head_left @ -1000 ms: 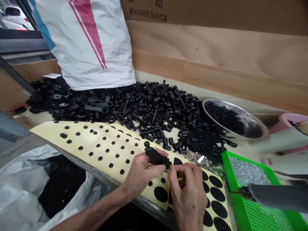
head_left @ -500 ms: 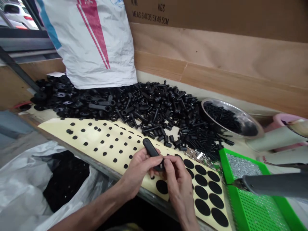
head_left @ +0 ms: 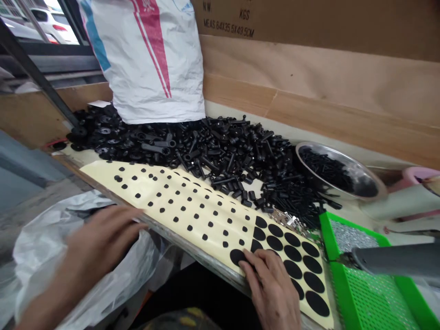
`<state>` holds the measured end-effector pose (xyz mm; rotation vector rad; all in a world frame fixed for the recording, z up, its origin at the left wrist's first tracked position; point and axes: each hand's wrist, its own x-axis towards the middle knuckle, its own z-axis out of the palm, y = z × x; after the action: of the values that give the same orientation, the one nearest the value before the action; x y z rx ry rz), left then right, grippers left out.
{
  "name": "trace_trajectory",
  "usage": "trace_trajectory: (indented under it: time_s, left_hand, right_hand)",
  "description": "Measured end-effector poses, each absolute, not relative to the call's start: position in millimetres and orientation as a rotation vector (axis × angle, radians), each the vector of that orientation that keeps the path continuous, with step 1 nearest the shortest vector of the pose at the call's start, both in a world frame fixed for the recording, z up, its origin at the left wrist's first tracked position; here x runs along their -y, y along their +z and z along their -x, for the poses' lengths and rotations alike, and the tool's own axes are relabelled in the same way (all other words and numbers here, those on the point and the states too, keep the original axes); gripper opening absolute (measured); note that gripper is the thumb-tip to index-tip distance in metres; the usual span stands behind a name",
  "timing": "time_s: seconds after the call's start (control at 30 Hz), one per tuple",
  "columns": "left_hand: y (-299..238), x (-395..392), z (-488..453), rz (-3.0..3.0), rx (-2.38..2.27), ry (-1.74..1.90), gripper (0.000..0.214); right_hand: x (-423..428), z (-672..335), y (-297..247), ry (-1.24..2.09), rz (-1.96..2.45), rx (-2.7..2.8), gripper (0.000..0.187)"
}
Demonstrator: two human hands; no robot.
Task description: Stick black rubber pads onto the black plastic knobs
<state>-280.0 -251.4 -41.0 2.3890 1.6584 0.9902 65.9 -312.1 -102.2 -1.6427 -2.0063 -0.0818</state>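
My left hand (head_left: 99,247), blurred by motion, is over the plastic bag (head_left: 137,270) at the table's front edge. Its fingers are stretched out and I see nothing in them. Low on the yellowish sticker sheet (head_left: 192,238), my right hand (head_left: 273,284) has its thumb and index finger closed at the edge of a black round sticker (head_left: 237,256). That sticker appears to lie flat on the sheet. Rows of larger black round stickers (head_left: 292,254) continue to the right, partly under my right hand. Small black dots cover the sheet's left part.
A heap of black plastic parts (head_left: 206,142) lies behind the sheet, below a white sack (head_left: 158,68). To the right are a steel bowl (head_left: 373,190) of black pieces, a green basket (head_left: 369,298) and a grey tool (head_left: 395,261). Small metal clips (head_left: 288,220) lie near the basket.
My hands have parted. The black handle-shaped part they held is out of view; my left hand has moved left over the bag, and my right hand is down at the sticker.
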Motion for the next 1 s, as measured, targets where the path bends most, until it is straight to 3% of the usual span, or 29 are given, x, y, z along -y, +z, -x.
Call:
trace_trajectory:
  time_s: [0.07,0.2,0.43,0.63,1.0]
  left_hand:
    - [-50.9,251.0,215.0,-2.682,-1.309,0.935,0.019]
    - [-67.3,249.8,131.8,-2.891,-0.811,0.596,0.033]
    - [-79.0,255.5,133.8,-2.992,-0.822,0.410,0.046]
    - [-75.2,260.6,132.4,-3.044,-0.775,0.353,0.043]
    - [-62.0,260.7,139.2,-2.968,-0.772,0.238,0.047]
  right_hand:
    - [312.1,-60.5,-101.7,-0.109,1.637,1.961,0.020]
    - [311.2,-55.1,-95.4,0.016,1.664,1.850,0.016]
    - [309.1,-55.0,-91.4,0.149,1.648,1.858,0.012]
    - [313.0,-59.1,-84.6,0.257,1.503,1.978,0.014]
    - [318.9,-57.0,-90.2,0.166,1.464,1.931,0.016]
